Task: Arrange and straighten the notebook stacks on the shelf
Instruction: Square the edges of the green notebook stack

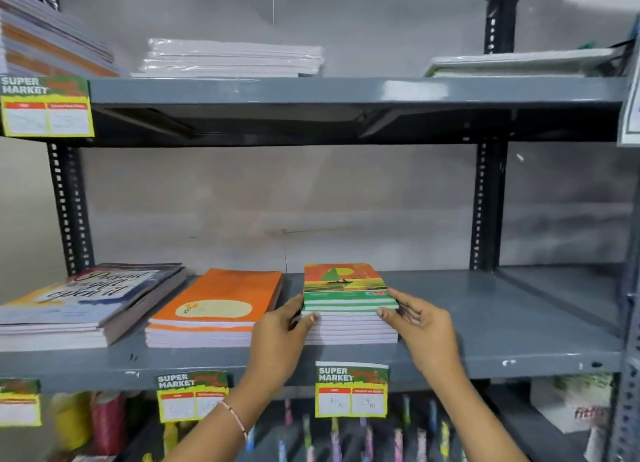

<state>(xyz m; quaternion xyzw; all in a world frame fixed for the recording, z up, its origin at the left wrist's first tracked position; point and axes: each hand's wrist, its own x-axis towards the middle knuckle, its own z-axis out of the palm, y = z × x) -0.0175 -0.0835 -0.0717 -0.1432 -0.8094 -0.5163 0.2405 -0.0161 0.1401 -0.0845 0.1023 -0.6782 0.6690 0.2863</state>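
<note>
A stack of notebooks with a green-and-orange sailboat cover [346, 281] sits on the middle grey shelf [502, 323]. My left hand [277, 337] presses against the stack's left front corner. At the right front corner my right hand [422, 326] has its thumb and fingers on the upper notebooks. To the left lie an orange notebook stack [221, 305] and, further left, a stack topped by a white cover with dark lettering [83, 295].
The upper shelf [346, 89] holds a plastic-wrapped white stack [232, 57], a slanted stack at left [52, 42] and flat items at right [519, 64]. Yellow price tags [351, 390] hang off the shelf edges. Pens fill the shelf below [346, 434]. The middle shelf's right part is bare.
</note>
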